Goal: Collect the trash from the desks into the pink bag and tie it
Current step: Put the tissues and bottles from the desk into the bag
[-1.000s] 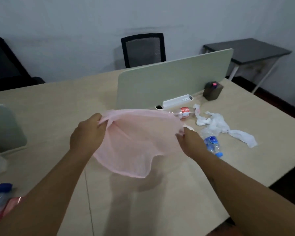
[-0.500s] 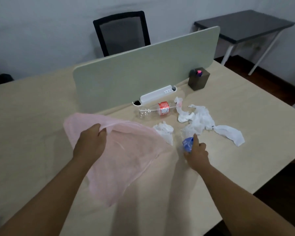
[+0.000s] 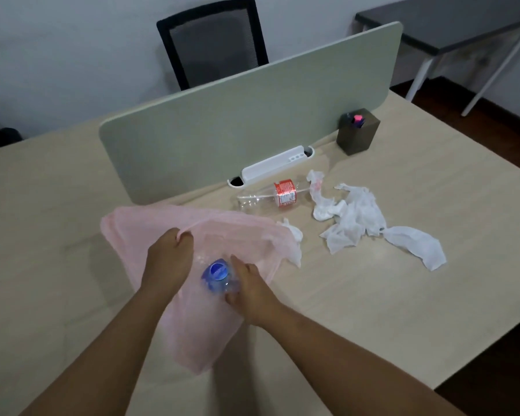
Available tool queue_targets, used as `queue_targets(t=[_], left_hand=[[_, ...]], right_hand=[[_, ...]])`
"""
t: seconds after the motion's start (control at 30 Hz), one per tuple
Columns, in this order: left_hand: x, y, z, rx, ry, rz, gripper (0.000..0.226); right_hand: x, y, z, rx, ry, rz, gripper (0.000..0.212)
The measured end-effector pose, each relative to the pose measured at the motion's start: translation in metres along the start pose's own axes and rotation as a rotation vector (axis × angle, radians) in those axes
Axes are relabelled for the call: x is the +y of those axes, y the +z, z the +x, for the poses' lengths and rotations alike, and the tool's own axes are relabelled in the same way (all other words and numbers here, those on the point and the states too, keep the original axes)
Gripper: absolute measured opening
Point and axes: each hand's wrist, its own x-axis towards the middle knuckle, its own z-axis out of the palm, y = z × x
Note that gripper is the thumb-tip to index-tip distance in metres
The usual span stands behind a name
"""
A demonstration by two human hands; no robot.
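My left hand (image 3: 168, 259) grips the rim of the thin pink bag (image 3: 138, 232), holding its mouth up over the desk. In my right hand (image 3: 249, 286) is a crushed clear bottle with a blue label (image 3: 218, 274), held at the bag's opening. A clear bottle with a red label (image 3: 270, 195) lies on its side by the divider. Crumpled white tissues (image 3: 357, 217) are spread to its right, and a small white tissue (image 3: 293, 232) pokes out past the bag's right edge.
A pale green divider panel (image 3: 252, 115) stands across the beige desk (image 3: 433, 280), with a white power strip (image 3: 273, 165) at its foot and a dark pen holder (image 3: 357, 132) at its right end. A black mesh chair (image 3: 213, 40) and a dark side table (image 3: 451, 22) stand behind.
My right hand let go of the bag's rim, reached right, took the blue-label bottle and brought it back to the bag's mouth. The view shifted right.
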Motion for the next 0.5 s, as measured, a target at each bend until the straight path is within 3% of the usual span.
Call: queue_targets(t=[0.07,0.13,0.2,0.27,0.37,0.43,0.5], left_hand=[[-0.006,-0.001,0.007,0.029,-0.023,-0.005,0.030],[-0.012,-0.004,0.015,0.064,-0.053,-0.022,0.032],[-0.015,-0.006,0.022,0.085,-0.067,-0.019,0.033],[-0.015,-0.007,0.027,0.101,-0.072,-0.012,0.033],[-0.015,-0.007,0.032,0.114,-0.085,-0.018,0.034],[-0.014,-0.006,0.034,0.106,-0.094,-0.034,0.033],[-0.011,-0.003,0.035,0.086,-0.104,-0.060,0.033]], right_hand=[[0.013,-0.021,0.001,0.125,-0.060,0.028,0.062],[0.032,-0.046,0.007,0.427,-0.079,-0.059,0.038],[0.051,-0.073,0.022,0.633,-0.018,-0.202,0.039],[0.064,-0.093,0.038,0.564,0.063,-0.379,0.062],[0.069,-0.097,0.053,0.229,0.045,-0.546,0.086],[0.075,-0.092,0.059,0.195,0.014,-0.663,0.078],[0.084,-0.088,0.060,0.304,-0.049,-0.670,0.043]])
